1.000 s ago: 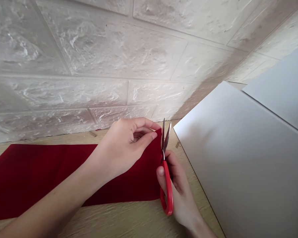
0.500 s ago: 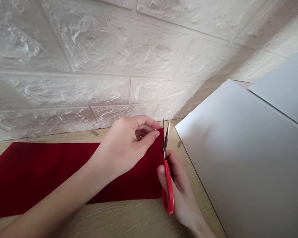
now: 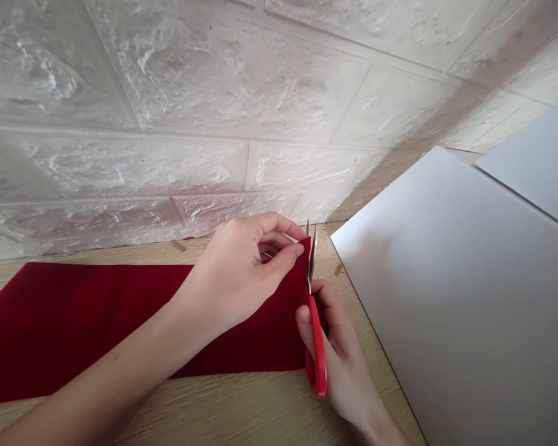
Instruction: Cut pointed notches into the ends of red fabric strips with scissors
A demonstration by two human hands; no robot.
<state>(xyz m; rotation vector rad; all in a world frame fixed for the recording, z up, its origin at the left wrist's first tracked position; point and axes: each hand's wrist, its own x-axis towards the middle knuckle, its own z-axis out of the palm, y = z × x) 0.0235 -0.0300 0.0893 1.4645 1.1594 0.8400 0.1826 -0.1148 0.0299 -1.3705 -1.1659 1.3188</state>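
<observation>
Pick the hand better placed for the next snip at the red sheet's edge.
Right, likely: the right hand holds the scissors open at the edge of the red sheet. The left hand pinches near its far corner, so seems better suited to steadying.

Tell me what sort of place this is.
Probably an indoor work spot in a corner, perhaps at home: a pale wood-look surface meets a whitish brick-patterned wall, with red-handled scissors at the edge of a dark red sheet.
</observation>
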